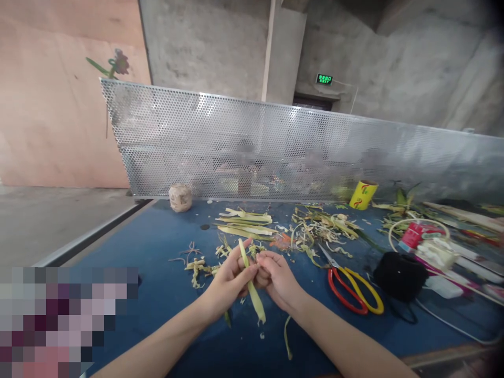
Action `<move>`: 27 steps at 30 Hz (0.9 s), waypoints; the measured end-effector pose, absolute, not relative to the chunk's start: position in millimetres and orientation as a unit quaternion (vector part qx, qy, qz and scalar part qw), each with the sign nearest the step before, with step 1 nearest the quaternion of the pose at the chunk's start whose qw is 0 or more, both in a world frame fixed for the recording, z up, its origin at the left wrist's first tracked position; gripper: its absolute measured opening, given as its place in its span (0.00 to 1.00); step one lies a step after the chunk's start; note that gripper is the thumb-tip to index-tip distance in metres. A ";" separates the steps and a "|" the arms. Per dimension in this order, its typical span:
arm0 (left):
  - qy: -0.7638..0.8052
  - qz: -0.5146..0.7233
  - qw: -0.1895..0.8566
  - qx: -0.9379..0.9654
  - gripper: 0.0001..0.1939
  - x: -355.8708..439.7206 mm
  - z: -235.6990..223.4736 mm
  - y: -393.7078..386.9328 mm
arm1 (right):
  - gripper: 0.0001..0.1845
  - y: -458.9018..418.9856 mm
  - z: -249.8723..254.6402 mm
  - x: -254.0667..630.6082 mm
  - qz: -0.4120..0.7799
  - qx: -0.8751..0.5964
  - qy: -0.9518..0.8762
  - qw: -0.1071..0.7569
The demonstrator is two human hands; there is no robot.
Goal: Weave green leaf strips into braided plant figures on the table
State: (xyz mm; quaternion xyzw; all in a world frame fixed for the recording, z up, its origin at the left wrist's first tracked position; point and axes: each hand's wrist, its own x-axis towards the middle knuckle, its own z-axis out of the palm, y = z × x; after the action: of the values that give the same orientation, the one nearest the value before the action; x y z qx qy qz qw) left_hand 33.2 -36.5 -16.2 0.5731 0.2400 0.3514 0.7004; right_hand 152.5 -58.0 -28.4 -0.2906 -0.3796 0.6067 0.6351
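A long pale green leaf strip [256, 303] runs through my left hand [235, 273], pinched between thumb and fingers, its lower end hanging toward me. Close against that thumb, my right hand [275, 273] has its fingers curled in a pinch; what sits between them is hidden. Just beyond the hands lies a bundle of flat leaf strips [248, 223]. Left of my left hand are knotted plant pieces [199, 269]. Scissors [352, 289] with one red and one yellow handle rest to the right, blades partly apart.
A heap of shredded leaf scraps [325, 228] lies behind the scissors. On the right are a black pouch-like object [399, 275], a pink packet [417, 236] and a yellow roll [363, 195]. A wrapped roll [180, 197] stands back left, before a perforated metal screen [189, 142].
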 end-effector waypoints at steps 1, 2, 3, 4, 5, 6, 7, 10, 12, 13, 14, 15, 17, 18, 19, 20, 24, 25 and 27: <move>0.240 0.352 0.703 0.570 0.37 33.2 -16.2 -36.7 | 0.20 -58.2 -28.4 152.8 0.612 -0.283 -0.373 0.637; 0.242 0.352 0.704 0.568 0.37 33.1 -16.1 -37.0 | 0.20 -58.3 -28.3 153.1 0.616 -0.278 -0.368 0.638; 0.243 0.352 0.705 0.566 0.37 33.0 -15.9 -37.3 | 0.20 -58.3 -28.1 153.4 0.617 -0.277 -0.369 0.638; 0.243 0.353 0.705 0.565 0.37 32.9 -15.7 -37.6 | 0.21 -58.4 -27.8 153.8 0.615 -0.278 -0.371 0.638; 0.241 0.353 0.706 0.564 0.37 32.7 -15.3 -37.9 | 0.21 -58.4 -27.3 154.1 0.613 -0.279 -0.374 0.638; 0.238 0.352 0.707 0.565 0.37 32.6 -15.0 -38.1 | 0.21 -58.5 -26.7 154.6 0.609 -0.281 -0.377 0.639; 0.235 0.352 0.707 0.567 0.37 32.4 -14.7 -38.4 | 0.21 -58.6 -26.1 155.0 0.606 -0.282 -0.381 0.639; 0.227 0.351 0.698 0.581 0.36 31.9 -14.2 -38.8 | 0.22 -58.8 -24.8 155.9 0.599 -0.283 -0.393 0.638; 0.226 0.358 0.691 0.586 0.36 31.6 -14.5 -38.8 | 0.22 -58.4 -25.1 156.3 0.595 -0.282 -0.405 0.634; 0.228 0.363 0.688 0.586 0.36 31.5 -14.9 -38.8 | 0.22 -57.8 -25.5 156.8 0.593 -0.282 -0.413 0.632; 0.228 0.367 0.687 0.584 0.36 31.4 -15.5 -38.7 | 0.22 -56.9 -26.1 157.7 0.590 -0.282 -0.421 0.629; 0.226 0.371 0.688 0.581 0.36 31.2 -16.3 -38.5 | 0.21 -55.8 -26.9 159.0 0.587 -0.282 -0.430 0.626; 0.219 0.375 0.696 0.571 0.37 30.8 -18.5 -37.6 | 0.22 -53.0 -28.6 163.3 0.575 -0.283 -0.451 0.621; 0.216 0.377 0.700 0.566 0.36 30.5 -19.9 -36.7 | 0.22 -51.4 -29.7 165.9 0.565 -0.284 -0.461 0.622; 0.216 0.380 0.702 0.562 0.35 30.2 -21.3 -35.4 | 0.23 -49.7 -30.8 168.8 0.555 -0.284 -0.471 0.624; 0.222 0.384 0.698 0.563 0.34 29.8 -22.7 -33.7 | 0.24 -48.1 -32.2 171.5 0.547 -0.285 -0.482 0.622; 0.250 0.399 0.651 0.595 0.29 28.9 -26.7 -24.2 | 0.22 -41.6 -38.5 180.6 0.533 -0.299 -0.526 0.592; 0.252 0.407 0.646 0.595 0.29 28.7 -26.9 -21.9 | 0.22 -40.1 -39.8 182.4 0.530 -0.302 -0.533 0.587; 0.248 0.424 0.636 0.596 0.33 28.1 -25.9 -18.9 | 0.22 -37.4 -41.5 185.7 0.521 -0.308 -0.542 0.582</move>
State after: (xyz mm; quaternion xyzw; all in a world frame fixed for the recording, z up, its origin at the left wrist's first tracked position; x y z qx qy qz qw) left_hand 28.1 -18.9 -25.9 0.5956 0.2482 0.4238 0.6356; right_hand 185.7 -37.4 -41.5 -0.3078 -0.5425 0.5212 0.5825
